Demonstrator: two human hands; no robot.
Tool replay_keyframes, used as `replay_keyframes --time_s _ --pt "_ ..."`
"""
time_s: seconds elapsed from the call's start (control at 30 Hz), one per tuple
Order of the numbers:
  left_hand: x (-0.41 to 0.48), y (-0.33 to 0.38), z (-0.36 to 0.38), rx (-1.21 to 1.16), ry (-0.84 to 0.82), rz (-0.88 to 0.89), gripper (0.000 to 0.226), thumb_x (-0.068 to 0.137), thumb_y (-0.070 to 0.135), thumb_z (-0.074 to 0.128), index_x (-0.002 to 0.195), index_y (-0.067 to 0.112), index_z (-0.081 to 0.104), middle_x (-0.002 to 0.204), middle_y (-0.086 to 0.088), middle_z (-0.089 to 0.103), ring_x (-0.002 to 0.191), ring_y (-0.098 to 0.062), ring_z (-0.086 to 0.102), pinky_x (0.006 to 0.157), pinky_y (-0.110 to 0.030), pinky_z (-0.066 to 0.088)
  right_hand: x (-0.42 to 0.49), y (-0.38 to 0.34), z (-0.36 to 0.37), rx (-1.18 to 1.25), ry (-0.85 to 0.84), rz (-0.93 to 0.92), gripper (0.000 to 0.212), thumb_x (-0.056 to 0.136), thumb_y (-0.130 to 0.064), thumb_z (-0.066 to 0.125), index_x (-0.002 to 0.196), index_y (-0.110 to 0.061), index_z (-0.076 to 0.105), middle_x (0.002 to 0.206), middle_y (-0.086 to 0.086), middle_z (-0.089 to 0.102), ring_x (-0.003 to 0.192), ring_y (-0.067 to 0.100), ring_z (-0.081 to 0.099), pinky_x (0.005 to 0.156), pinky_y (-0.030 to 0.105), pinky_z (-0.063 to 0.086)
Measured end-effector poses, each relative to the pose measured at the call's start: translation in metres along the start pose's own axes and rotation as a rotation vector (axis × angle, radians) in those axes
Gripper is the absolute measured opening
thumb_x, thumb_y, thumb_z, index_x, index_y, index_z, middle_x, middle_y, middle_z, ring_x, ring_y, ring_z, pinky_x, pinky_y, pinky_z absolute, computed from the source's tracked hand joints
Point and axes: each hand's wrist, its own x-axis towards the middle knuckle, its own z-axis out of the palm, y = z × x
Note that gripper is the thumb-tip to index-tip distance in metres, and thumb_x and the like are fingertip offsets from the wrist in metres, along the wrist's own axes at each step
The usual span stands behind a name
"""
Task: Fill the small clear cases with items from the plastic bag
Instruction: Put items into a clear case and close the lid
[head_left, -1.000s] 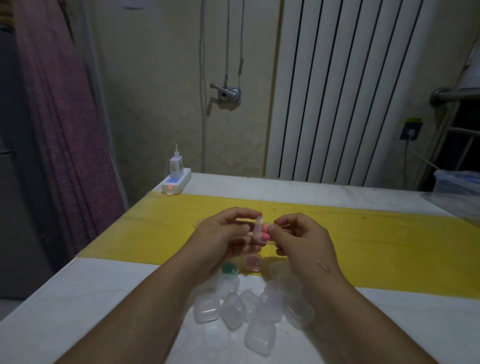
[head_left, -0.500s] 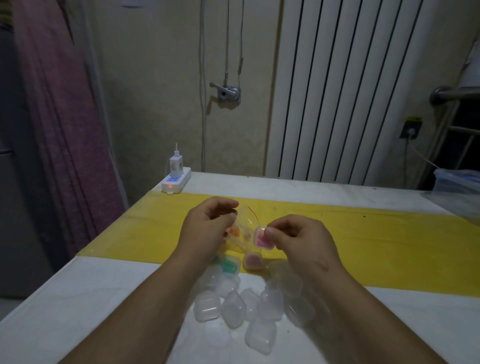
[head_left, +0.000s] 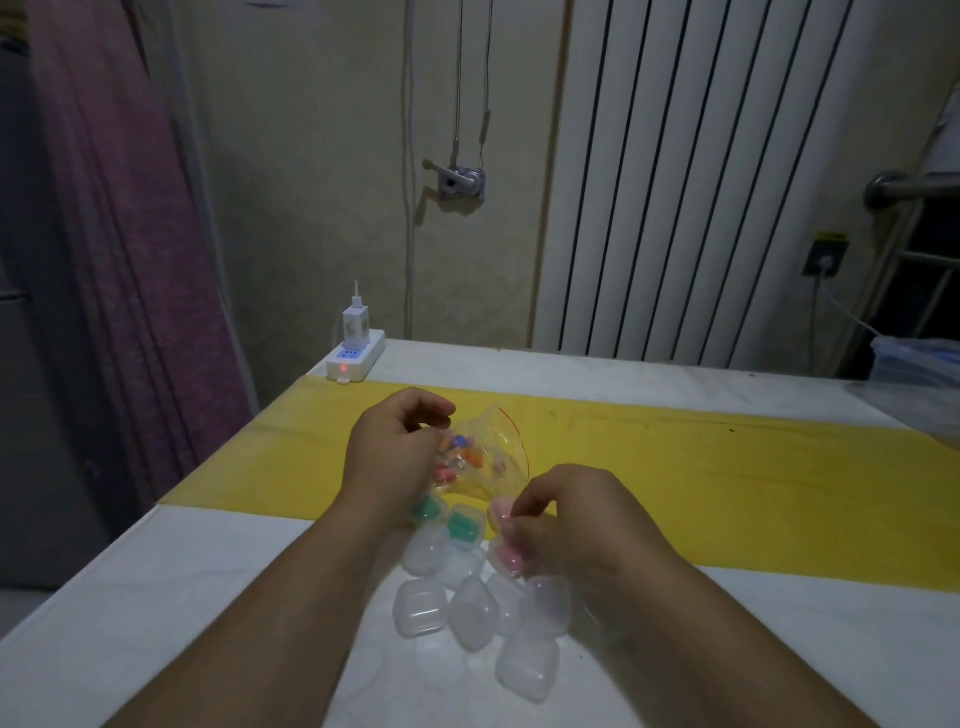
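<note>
A clear plastic bag (head_left: 488, 462) with a red zip line holds small pink, orange and blue items over the yellow strip. My left hand (head_left: 395, 452) grips the bag at its left side. My right hand (head_left: 566, 514) pinches a small clear case with pink contents (head_left: 500, 512) low over the table, just above another pink-filled case (head_left: 506, 558). Two cases with green contents (head_left: 462, 525) lie beside it. Several empty clear cases (head_left: 470, 613) are clustered on the white surface between my forearms.
The table (head_left: 208, 597) is white with a yellow strip (head_left: 727, 478) across it. A white power strip with a charger (head_left: 356, 353) sits at the far left corner. A clear container (head_left: 914, 364) stands at the far right edge. A radiator lines the wall behind.
My hands have moved apart. The right hand has brought the pink-filled case down toward the pile, and the left hand has taken hold of the plastic bag, which is now in plain view.
</note>
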Motion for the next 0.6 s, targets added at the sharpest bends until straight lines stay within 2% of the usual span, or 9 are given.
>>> replay_keyframes --time_s 0.07,0.13,0.2,0.27,0.33,0.43,0.53,0.6 --pt "0.002 -0.005 -0.004 0.076 -0.018 0.016 0.037 0.083 -0.014 0.051 0.082 0.017 0.072 0.085 -0.006 0.066 0.065 -0.011 0.063 0.051 -0.025 0.056 0.003 -0.001 -0.002 -0.023 0.066 -0.031 0.005 0.078 -0.033 0.071 0.079 -0.029 0.073 0.085 -0.005 0.069 0.081 0.019 0.068 0.074 0.042 0.059" --pt "0.007 -0.014 -0.007 0.163 -0.039 -0.005 0.041 0.081 -0.013 0.055 0.079 0.023 0.074 0.080 0.003 0.067 0.066 -0.006 0.065 0.058 -0.027 0.058 0.005 -0.003 -0.009 -0.111 0.109 -0.060 0.009 0.086 -0.031 0.066 0.091 -0.028 0.073 0.096 -0.008 0.069 0.090 0.017 0.064 0.081 0.037 0.055" --pt "0.013 -0.022 -0.010 0.290 -0.061 0.003 0.040 0.077 -0.009 0.062 0.081 0.028 0.076 0.078 0.011 0.067 0.083 -0.016 0.067 0.075 -0.039 0.060 0.008 -0.004 -0.014 -0.150 0.142 -0.069 0.012 0.090 -0.029 0.062 0.097 -0.029 0.072 0.100 -0.009 0.069 0.095 0.014 0.062 0.083 0.030 0.051" --pt "0.015 -0.022 -0.012 0.558 -0.068 0.094 0.027 0.076 0.006 0.076 0.086 0.031 0.075 0.083 0.016 0.061 0.096 -0.015 0.057 0.086 -0.036 0.053 0.012 -0.003 -0.015 -0.126 0.150 -0.061 0.015 0.092 -0.026 0.061 0.101 -0.029 0.072 0.103 -0.009 0.070 0.097 0.013 0.062 0.084 0.028 0.049" --pt "0.016 -0.020 -0.015 0.801 -0.037 0.184 0.020 0.077 0.023 0.080 0.092 0.034 0.071 0.091 0.015 0.060 0.100 -0.015 0.050 0.085 -0.031 0.046 0.019 -0.003 -0.016 -0.128 0.138 -0.060 0.017 0.094 -0.023 0.059 0.103 -0.029 0.072 0.104 -0.009 0.071 0.098 0.012 0.062 0.084 0.026 0.049" --pt "0.017 -0.021 -0.019 0.919 -0.026 0.165 0.020 0.083 0.024 0.071 0.100 0.035 0.070 0.101 0.009 0.062 0.104 -0.019 0.048 0.084 -0.031 0.044 0.036 -0.009 -0.018 -0.114 0.096 -0.051 0.026 0.095 -0.014 0.052 0.109 -0.026 0.070 0.103 -0.007 0.071 0.099 0.013 0.063 0.085 0.027 0.049" --pt "0.017 -0.021 -0.020 0.969 -0.062 0.142 0.024 0.085 0.020 0.065 0.105 0.033 0.072 0.105 0.007 0.062 0.105 -0.020 0.048 0.085 -0.032 0.045 0.055 -0.018 -0.014 -0.092 0.026 -0.036 0.032 0.092 -0.004 0.048 0.106 -0.021 0.071 0.105 -0.003 0.071 0.102 0.015 0.062 0.082 0.024 0.046" --pt "0.017 -0.020 -0.021 0.963 -0.084 0.127 0.027 0.085 0.017 0.064 0.105 0.033 0.073 0.106 0.008 0.063 0.105 -0.020 0.047 0.088 -0.034 0.047 0.065 -0.023 -0.007 -0.062 -0.030 -0.016 0.035 0.086 0.005 0.049 0.091 -0.019 0.074 0.103 0.001 0.072 0.099 0.017 0.064 0.081 0.024 0.048"
